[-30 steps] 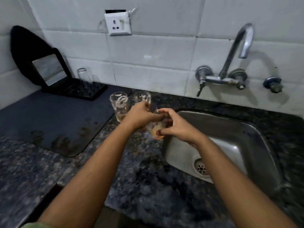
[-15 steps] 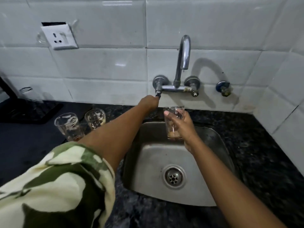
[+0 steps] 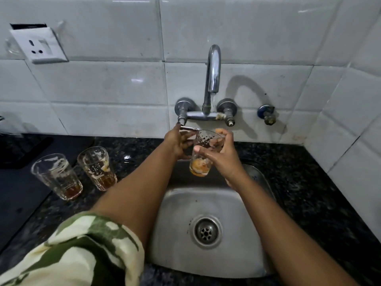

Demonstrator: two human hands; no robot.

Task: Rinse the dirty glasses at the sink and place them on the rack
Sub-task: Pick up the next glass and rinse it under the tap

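Held glass: a clear glass (image 3: 203, 151) with orange-brown dregs in its bottom is up over the back of the sink (image 3: 179, 240), upright, tilted a little, mouth toward the wall.
Right grip: the right hand (image 3: 221, 156) is clamped round the glass from its right side, thumb across the near wall, fingers wrapped behind.
Left grip: the left hand (image 3: 179, 141) is at the tap lever (image 3: 189, 128) under the left valve, fingers curled at it; whether they pinch it or only press cannot be told.
Tap: the spout (image 3: 213, 69) arches off the wall mixer, and a thin stream seems to leave its mouth, though this is faint.
Key relation: the spout mouth lies above and just behind the glass rim. The long axis of the glass is near vertical, so the open mouth faces the water. The right hand is the nearer and the carrying one.
Next move, as a judgement: shift the glass slightly back under the stream and let it fill.
Waiting glasses: two dirty glasses (image 3: 56, 176) (image 3: 98, 168) stand on the dark desk (image 3: 309, 193), left of the sink, just beside each other.
Rack: a dark rack edge (image 3: 22, 151) shows at far left, well apart from the held glass.
Progress: early; rinsing has barely begun.
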